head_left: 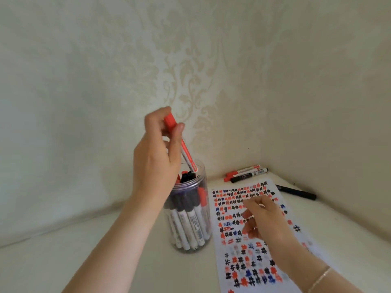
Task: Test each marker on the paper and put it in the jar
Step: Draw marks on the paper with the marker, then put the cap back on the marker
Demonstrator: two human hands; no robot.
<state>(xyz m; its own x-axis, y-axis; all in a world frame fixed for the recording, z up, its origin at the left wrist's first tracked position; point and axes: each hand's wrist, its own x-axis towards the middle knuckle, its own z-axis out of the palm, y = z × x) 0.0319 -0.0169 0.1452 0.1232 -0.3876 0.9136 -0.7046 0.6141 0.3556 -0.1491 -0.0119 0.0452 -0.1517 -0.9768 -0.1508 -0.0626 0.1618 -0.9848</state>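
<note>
Meeting patterned wallpaper [190,60] in a corner, white tabletop [84,261].

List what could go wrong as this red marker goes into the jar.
1. The jar is already packed; the red marker, tilted in the left hand, may catch on the caps inside and not drop in.
2. Pushing down could tip the jar, since nothing steadies it; the right hand hovers over the paper.
3. Three loose markers lie near the wall and may be overlooked.
</note>
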